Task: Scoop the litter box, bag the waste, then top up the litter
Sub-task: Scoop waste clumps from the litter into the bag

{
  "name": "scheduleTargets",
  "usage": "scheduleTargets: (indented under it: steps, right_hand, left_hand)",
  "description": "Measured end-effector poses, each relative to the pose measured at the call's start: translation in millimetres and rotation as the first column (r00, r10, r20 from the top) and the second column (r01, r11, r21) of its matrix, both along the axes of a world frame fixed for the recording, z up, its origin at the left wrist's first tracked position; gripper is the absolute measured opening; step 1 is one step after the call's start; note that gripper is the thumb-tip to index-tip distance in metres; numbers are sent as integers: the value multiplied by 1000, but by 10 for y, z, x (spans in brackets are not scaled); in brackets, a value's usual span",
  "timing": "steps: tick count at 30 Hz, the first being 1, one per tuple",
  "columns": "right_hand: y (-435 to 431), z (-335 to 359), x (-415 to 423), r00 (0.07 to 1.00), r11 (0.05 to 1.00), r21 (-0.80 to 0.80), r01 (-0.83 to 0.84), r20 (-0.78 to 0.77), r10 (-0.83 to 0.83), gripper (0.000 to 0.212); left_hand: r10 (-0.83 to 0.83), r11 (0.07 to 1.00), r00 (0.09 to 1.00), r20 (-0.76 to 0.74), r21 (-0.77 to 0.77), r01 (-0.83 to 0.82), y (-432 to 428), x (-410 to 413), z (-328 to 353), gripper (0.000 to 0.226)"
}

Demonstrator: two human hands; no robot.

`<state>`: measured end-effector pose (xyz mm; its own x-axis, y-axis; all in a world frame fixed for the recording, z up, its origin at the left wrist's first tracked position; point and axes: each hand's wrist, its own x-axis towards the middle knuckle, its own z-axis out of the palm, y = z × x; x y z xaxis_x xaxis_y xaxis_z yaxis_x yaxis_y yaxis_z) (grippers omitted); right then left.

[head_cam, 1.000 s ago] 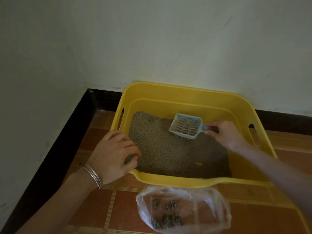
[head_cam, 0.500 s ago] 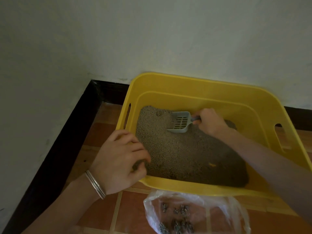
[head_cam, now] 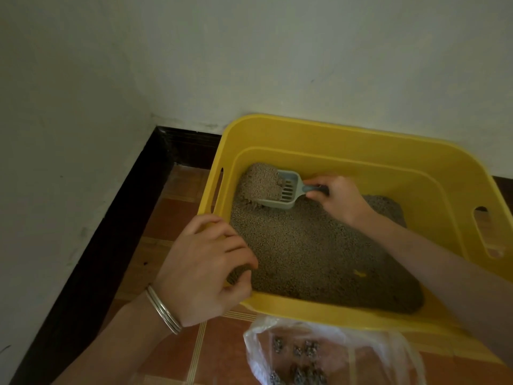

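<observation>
We see the box (head_cam: 361, 145), a yellow tub, on the tiled floor (head_cam: 177, 223) in a wall corner. It sits larger and lower-right in view than a second ago, so the head has come closer and turned left.

The litter (head_cam: 311, 254) covers the box bottom, banked toward the far left corner. One small yellow fleck lies near the front; we cannot tell what it is.

The bag (head_cam: 333, 354), clear plastic, lies open on the floor just in front of the box. Several dark clumps (head_cam: 305, 354) are already in it, so we judge part of the scooping is done.

The left hand (head_cam: 205, 270) is clamped over the near left corner of the box rim, fingers curled inside, thumb outside. It holds as it did a second ago, steadying the box. Two bangles (head_cam: 163, 312) ring that wrist.

The right hand (head_cam: 338, 198) is closed on the scoop (head_cam: 280, 190) handle. This is the change: a second ago the scoop was lifted and empty mid-box; now it is dug into the far left corner, heaped with litter.

We judge the next move is a lift and shake to sift. Spilling loose litter over the rim is the risk.
</observation>
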<state>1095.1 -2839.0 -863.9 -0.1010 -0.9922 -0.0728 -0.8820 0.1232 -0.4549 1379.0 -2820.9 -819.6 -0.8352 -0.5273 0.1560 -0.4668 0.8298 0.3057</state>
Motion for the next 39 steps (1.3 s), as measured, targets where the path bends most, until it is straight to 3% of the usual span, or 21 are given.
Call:
scheduleTargets:
  steps: [23, 33, 39]
  right_hand:
    - [1288, 624, -279, 980, 984, -23, 177, -86, -178, 32]
    - [1567, 698, -209, 986, 986, -42, 161, -26, -162, 32]
    - [1904, 869, -22, 984, 976, -131, 175, 64, -168, 32]
  left_hand:
    - [68, 985, 998, -1, -158, -67, 314, 42, -56, 29]
    - [65, 987, 998, -7, -145, -65, 378, 59, -59, 25]
    - [21, 989, 999, -25, -144, -24, 505, 115, -94, 22]
